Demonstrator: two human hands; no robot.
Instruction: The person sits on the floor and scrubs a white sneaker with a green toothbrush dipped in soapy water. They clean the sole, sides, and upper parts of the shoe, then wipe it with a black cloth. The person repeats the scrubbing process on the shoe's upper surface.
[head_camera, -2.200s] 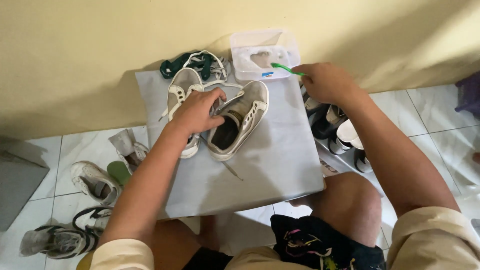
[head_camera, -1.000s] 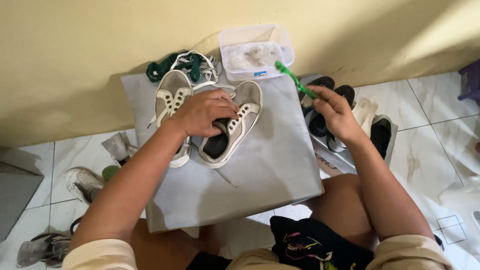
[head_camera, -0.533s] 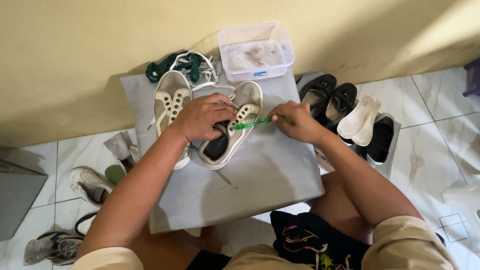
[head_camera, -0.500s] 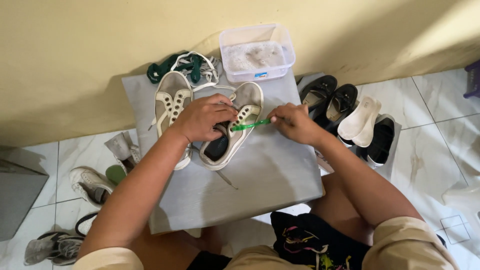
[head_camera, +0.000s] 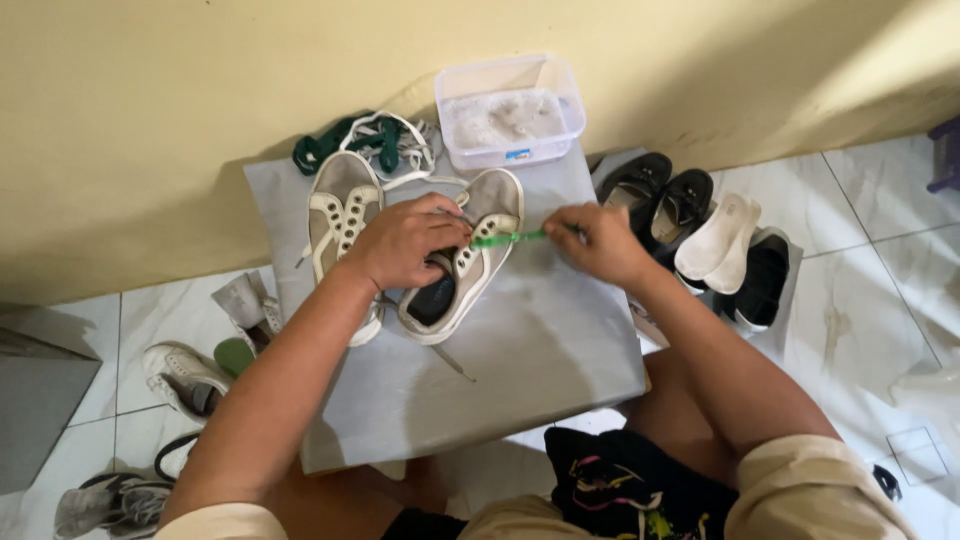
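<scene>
Head view, looking down on a grey board (head_camera: 520, 350) laid across the person's lap, its far edge against a yellow wall.

Left hand (head_camera: 405, 240) lies over a beige lace-less sneaker (head_camera: 465, 265), fingers curled down on its upper near the tongue, pinning it to the board. The sneaker sits near the board's middle. Its long axis runs diagonally: toe up and right toward the wall, heel down and left toward the person. Opening faces up, dark insole visible at the heel end.

Right hand (head_camera: 598, 240) is closed around the handle of a green toothbrush (head_camera: 508, 238). The brush lies nearly level, long axis left-right, head end pointing left and meeting the sneaker's eyelet row just beside the left hand's fingertips. Whether the bristles are actually pressed on the fabric cannot be told.

A second beige sneaker (head_camera: 342, 215) lies just left of the first, toe toward the wall, partly under the left wrist.

At the board's far edge: a clear plastic tub (head_camera: 510, 112) with whitish foam, and a heap of green and white laces (head_camera: 365, 145).

On the tiled floor to the right, black and white shoes (head_camera: 705, 235) in a row. To the left, more worn shoes (head_camera: 180, 375).
</scene>
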